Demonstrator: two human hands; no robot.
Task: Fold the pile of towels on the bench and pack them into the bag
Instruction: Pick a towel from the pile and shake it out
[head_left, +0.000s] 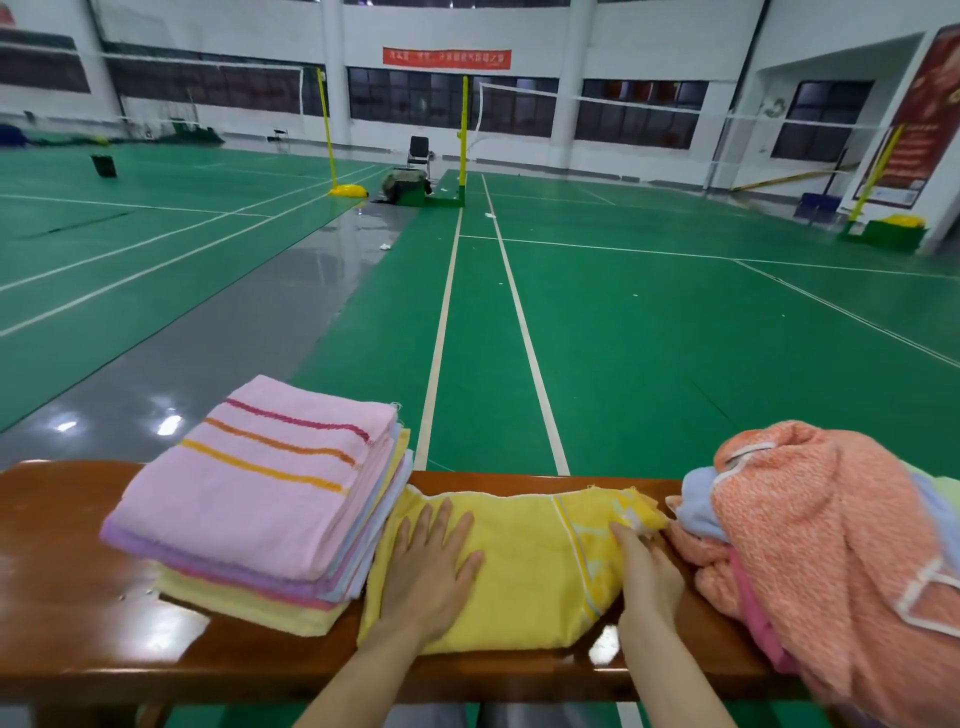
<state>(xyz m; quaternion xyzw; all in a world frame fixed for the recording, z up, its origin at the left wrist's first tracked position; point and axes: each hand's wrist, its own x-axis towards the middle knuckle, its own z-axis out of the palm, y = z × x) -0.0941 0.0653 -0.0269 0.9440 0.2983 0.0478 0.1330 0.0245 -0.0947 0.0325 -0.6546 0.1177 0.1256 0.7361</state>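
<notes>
The yellow towel lies with its long axis left-to-right along the worktop, your left hand pressing flat and spread on its left half, your right hand at its right end, where any pinch cannot be told.

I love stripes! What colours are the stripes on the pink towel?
The stripes are magenta, orange and yellow; head view.

Left hand flat (fingers spread); right hand pinching.
</notes>
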